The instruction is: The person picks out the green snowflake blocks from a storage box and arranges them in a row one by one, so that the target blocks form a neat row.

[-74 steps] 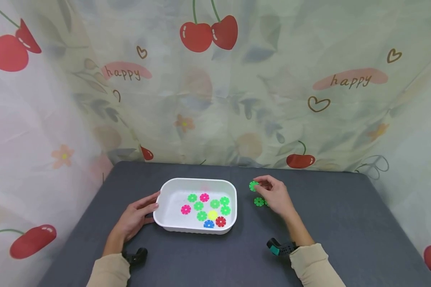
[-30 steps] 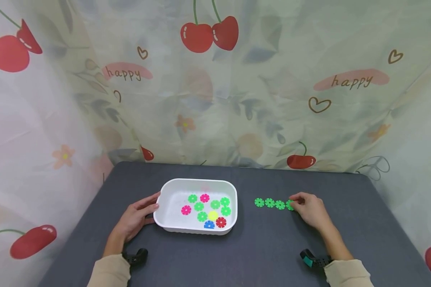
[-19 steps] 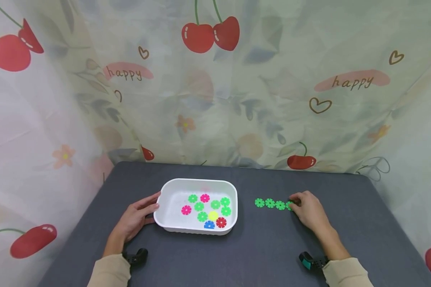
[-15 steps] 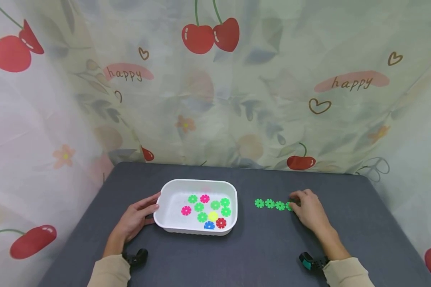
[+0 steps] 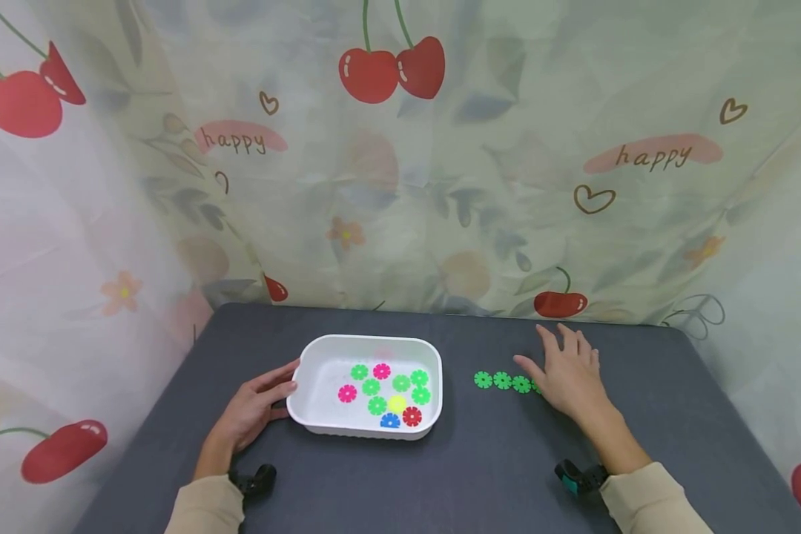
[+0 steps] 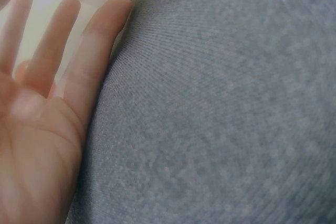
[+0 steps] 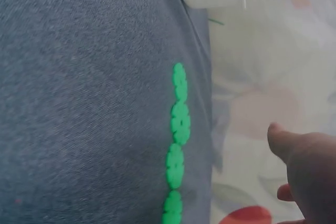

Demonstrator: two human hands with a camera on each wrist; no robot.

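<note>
My left hand (image 5: 256,406) is at the left end of a white tray (image 5: 310,417), its fingers (image 6: 86,72) mostly straight with tips touching the outer wall. Several snowflake building discs lie in the tray, including green, a pink disc (image 5: 347,394), a yellow disc (image 5: 397,403), a red disc (image 5: 411,416) and a blue disc (image 5: 390,420). My right hand (image 5: 570,378), fingers spread and holding nothing, hovers at the right end of a row of green snowflake discs (image 5: 502,380), partly hiding the last one. In the right wrist view the green discs (image 7: 180,123) lie end to end.
A dark grey cloth-covered table (image 5: 400,489) carries everything. Behind it and at both sides hangs a pale curtain (image 5: 294,245) printed with cherries. A black band (image 5: 256,482) is on the left wrist, with another band (image 5: 581,478) on the right.
My right hand earlier pinched a green disc, brought it to the row's right end, then let go and spread its fingers, lifting slightly. My left hand has stayed at the tray.
</note>
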